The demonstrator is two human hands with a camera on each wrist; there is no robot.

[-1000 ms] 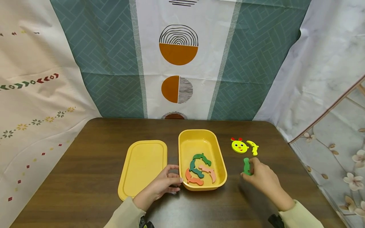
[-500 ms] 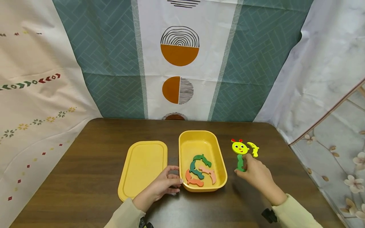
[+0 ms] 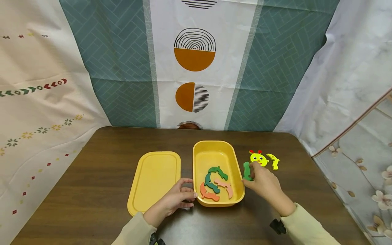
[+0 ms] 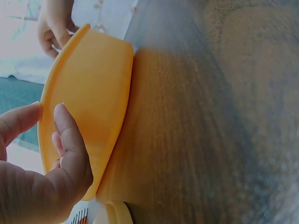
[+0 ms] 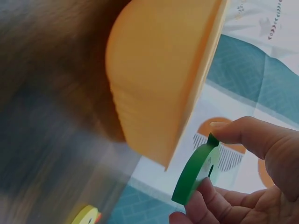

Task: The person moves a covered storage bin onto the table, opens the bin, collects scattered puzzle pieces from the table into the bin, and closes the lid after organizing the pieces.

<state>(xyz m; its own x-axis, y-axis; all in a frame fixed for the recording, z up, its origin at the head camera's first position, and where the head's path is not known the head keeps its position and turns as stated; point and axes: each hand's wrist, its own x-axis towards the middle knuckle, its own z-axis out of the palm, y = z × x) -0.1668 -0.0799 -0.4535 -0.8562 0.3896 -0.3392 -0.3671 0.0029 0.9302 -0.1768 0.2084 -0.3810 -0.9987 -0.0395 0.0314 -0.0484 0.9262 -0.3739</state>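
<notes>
My right hand [image 3: 264, 182] pinches a green curved toy piece [image 3: 246, 171] between thumb and fingers, just off the right rim of the yellow box [image 3: 196, 154]. In the right wrist view the green piece [image 5: 196, 170] stands tilted in the fingertips, beside the box's outer wall [image 5: 149, 70]. My left hand [image 3: 176, 197] rests its fingertips against the box's left side, thumb at the rim, fingers relaxed. Inside the box lie two darker green curved pieces [image 3: 218, 172], an orange piece [image 3: 209, 195] and a pink piece [image 3: 225, 186].
A yellow lid [image 3: 156, 177] lies flat on the brown table [image 3: 92, 190] left of the box. Right of the box lie a yellow smiling face piece [image 3: 258, 158] with red tips and a yellow curved piece [image 3: 274, 161]. Patterned cloth [image 3: 196, 71] hangs behind the table.
My right hand has moved left with the green piece, from in front of the yellow pieces to the box's right rim. The left hand stays at the box.
</notes>
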